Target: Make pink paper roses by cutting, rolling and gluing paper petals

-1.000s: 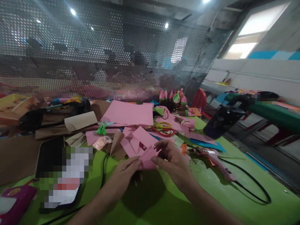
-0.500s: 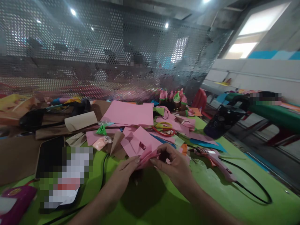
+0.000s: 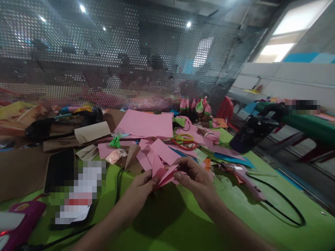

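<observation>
My left hand (image 3: 142, 186) and my right hand (image 3: 196, 179) both pinch a small folded piece of pink paper (image 3: 162, 173) just above the green table (image 3: 167, 223). The left fingers grip its lower left edge. Its right side sits between my right thumb and fingers. The paper stands up in pointed folds between the two hands. More pink paper pieces (image 3: 157, 153) lie right behind it.
A large pink sheet (image 3: 145, 123), brown paper rolls (image 3: 91, 131), red and yellow scissors (image 3: 183, 141) and small paper cones (image 3: 199, 106) crowd the far side. A pink glue gun (image 3: 240, 176) with a black cable (image 3: 285, 205) lies at right. A perforated metal screen (image 3: 117, 59) closes off the back.
The pink paper has gone from held flat to folded into upright points, and both hands have shifted slightly. The view has tilted a little downward.
</observation>
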The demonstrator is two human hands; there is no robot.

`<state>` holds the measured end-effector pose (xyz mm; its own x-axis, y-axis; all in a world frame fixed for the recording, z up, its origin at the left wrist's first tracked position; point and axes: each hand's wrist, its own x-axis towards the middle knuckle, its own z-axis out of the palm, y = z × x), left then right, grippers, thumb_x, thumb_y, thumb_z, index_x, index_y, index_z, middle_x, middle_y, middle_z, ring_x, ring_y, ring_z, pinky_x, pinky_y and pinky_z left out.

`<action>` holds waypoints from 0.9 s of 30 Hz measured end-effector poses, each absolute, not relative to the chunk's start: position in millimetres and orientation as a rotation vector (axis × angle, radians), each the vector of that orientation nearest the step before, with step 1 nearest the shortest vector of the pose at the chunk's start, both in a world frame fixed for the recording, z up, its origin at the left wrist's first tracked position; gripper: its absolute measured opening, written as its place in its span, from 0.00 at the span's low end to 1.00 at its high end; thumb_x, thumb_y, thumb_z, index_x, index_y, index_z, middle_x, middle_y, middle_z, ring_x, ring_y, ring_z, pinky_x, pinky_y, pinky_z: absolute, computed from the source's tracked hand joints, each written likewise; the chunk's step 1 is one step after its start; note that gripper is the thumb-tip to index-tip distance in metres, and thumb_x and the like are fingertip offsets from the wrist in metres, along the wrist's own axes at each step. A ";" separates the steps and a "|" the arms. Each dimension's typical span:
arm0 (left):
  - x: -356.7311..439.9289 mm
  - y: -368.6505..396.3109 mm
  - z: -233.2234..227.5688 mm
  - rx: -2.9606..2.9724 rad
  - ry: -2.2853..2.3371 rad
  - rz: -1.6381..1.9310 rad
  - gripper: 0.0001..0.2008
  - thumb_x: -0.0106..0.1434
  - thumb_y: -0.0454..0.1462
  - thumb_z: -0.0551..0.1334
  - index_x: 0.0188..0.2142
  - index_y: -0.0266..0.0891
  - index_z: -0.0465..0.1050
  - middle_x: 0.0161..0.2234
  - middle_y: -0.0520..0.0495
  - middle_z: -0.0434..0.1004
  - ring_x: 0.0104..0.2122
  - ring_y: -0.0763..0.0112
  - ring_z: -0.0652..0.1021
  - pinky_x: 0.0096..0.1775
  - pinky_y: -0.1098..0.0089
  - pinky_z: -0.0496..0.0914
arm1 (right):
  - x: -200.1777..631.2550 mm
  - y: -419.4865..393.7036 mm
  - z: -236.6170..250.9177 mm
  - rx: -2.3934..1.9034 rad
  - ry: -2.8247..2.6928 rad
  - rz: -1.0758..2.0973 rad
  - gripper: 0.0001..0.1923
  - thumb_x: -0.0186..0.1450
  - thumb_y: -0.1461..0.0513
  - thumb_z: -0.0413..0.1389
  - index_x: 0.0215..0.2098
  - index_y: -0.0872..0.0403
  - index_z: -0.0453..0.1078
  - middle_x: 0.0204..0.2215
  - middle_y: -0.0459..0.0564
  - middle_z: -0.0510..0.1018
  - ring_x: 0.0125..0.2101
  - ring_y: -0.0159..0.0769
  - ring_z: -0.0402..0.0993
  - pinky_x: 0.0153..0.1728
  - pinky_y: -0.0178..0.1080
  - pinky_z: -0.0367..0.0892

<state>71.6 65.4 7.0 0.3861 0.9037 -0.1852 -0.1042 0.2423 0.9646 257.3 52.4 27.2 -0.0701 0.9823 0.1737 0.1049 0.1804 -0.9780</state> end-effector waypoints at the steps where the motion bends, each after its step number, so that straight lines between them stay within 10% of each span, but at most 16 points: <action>1: 71.5 65.7 7.9 1.108 0.909 0.840 0.09 0.61 0.42 0.61 0.35 0.39 0.76 0.28 0.51 0.73 0.29 0.71 0.68 0.31 0.74 0.61 | 257.3 52.7 26.8 -1.120 -1.414 1.074 0.10 0.62 0.56 0.62 0.39 0.50 0.69 0.34 0.45 0.72 0.32 0.32 0.67 0.32 0.34 0.63; 7: 71.1 68.4 4.1 1.114 0.948 0.879 0.08 0.62 0.41 0.62 0.32 0.38 0.73 0.28 0.51 0.70 0.31 0.71 0.70 0.33 0.74 0.62 | 257.8 52.0 29.7 -1.161 -1.517 0.997 0.04 0.64 0.62 0.56 0.38 0.50 0.70 0.35 0.46 0.72 0.35 0.34 0.67 0.35 0.36 0.62; 11: 70.5 69.5 2.6 1.051 0.943 0.922 0.08 0.60 0.38 0.64 0.38 0.38 0.75 0.25 0.54 0.67 0.23 0.77 0.65 0.24 0.77 0.59 | 259.7 51.1 37.9 -1.037 -1.756 0.989 0.12 0.63 0.61 0.59 0.45 0.48 0.72 0.45 0.49 0.72 0.48 0.40 0.66 0.49 0.41 0.61; 16: 67.0 67.4 14.7 0.783 0.932 0.867 0.31 0.57 0.34 0.63 0.61 0.46 0.61 0.23 0.58 0.65 0.14 0.82 0.61 0.16 0.79 0.54 | 258.8 52.0 46.4 -0.949 -1.974 1.082 0.24 0.57 0.50 0.65 0.50 0.46 0.72 0.49 0.50 0.72 0.54 0.46 0.62 0.56 0.45 0.56; 27: 63.0 70.4 14.5 0.750 0.814 0.806 0.29 0.59 0.34 0.58 0.61 0.41 0.62 0.19 0.52 0.75 0.11 0.81 0.63 0.15 0.80 0.52 | 260.5 44.6 44.7 -1.114 -2.039 0.987 0.48 0.44 0.55 0.73 0.61 0.44 0.61 0.56 0.53 0.66 0.56 0.52 0.61 0.56 0.50 0.60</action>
